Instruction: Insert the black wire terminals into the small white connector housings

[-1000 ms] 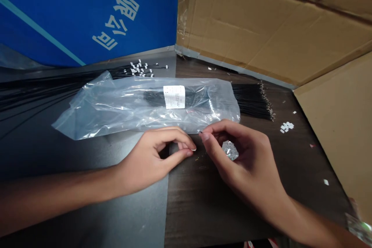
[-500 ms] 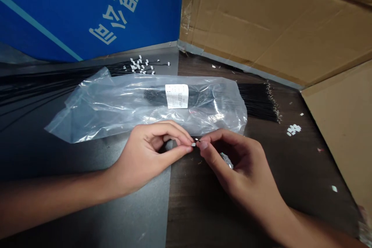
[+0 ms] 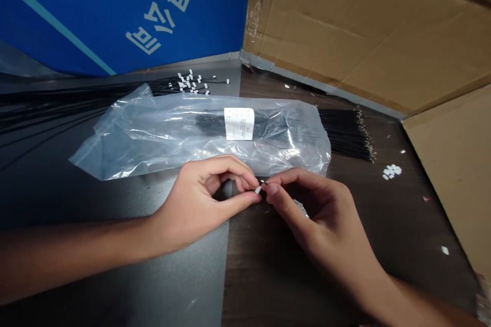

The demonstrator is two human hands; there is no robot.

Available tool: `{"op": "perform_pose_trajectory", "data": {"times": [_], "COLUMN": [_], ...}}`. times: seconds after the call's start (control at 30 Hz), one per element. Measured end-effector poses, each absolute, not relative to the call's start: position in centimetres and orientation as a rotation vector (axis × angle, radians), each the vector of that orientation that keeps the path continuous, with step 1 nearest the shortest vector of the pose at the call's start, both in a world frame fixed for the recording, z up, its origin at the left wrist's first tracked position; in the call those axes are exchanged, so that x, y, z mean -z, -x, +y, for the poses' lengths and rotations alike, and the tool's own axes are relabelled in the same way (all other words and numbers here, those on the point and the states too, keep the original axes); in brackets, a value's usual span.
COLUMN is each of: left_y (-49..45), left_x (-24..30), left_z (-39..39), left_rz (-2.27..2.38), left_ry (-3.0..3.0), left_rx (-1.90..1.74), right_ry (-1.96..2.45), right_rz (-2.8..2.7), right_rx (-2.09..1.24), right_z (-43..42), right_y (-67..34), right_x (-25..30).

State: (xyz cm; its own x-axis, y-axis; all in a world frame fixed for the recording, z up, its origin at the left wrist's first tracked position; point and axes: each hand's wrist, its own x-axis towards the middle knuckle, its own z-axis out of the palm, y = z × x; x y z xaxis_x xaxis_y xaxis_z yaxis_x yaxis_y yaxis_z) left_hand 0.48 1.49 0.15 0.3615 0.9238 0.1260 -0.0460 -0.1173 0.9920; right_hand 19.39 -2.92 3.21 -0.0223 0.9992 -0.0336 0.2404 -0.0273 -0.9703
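Between the thumb and fingers of my left hand [image 3: 207,194] is a small white connector housing [image 3: 258,190]. Fingertips of my right hand [image 3: 318,214] pinch a thin black wire whose metal-tipped end [image 3: 263,182] points at the housing; most of that wire is hidden. The two pinches nearly meet, and I cannot tell whether the wire tip touches the housing. Just beyond the hands lies a clear plastic bag [image 3: 169,148] with a white label [image 3: 239,123]. A bundle of black wires [image 3: 341,130] with metal terminals sticks out of its right end.
Black wires with white connectors [image 3: 187,83] lie at the back left. A small pile of white housings [image 3: 392,171] sits at the right, with a loose white piece [image 3: 445,250] nearer. A blue panel [image 3: 115,5] and cardboard [image 3: 345,25] wall off the back.
The white housing has tilted in my left fingers, and the wire tip beside it has shifted slightly. The whole view has moved a little, so the scene sits farther right.
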Motion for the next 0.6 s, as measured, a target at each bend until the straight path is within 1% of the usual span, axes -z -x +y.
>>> {"op": "perform_pose_trajectory", "data": {"times": [0.33, 0.6], "left_y": [-0.61, -0.4], "left_x": [-0.57, -0.46], "left_z": [1.62, 1.86], "left_rz": [0.911, 0.849], "left_ry": [-1.297, -1.349], "left_rx": [-0.965, -0.966], "right_ry": [1.436, 1.433], "right_rz": [-1.333, -1.313], "right_rx": [-1.191, -1.193], "right_z": [-2.71, -2.74], "right_y": [-19.46, -19.5], "right_x": [-3.6, -3.47]}}
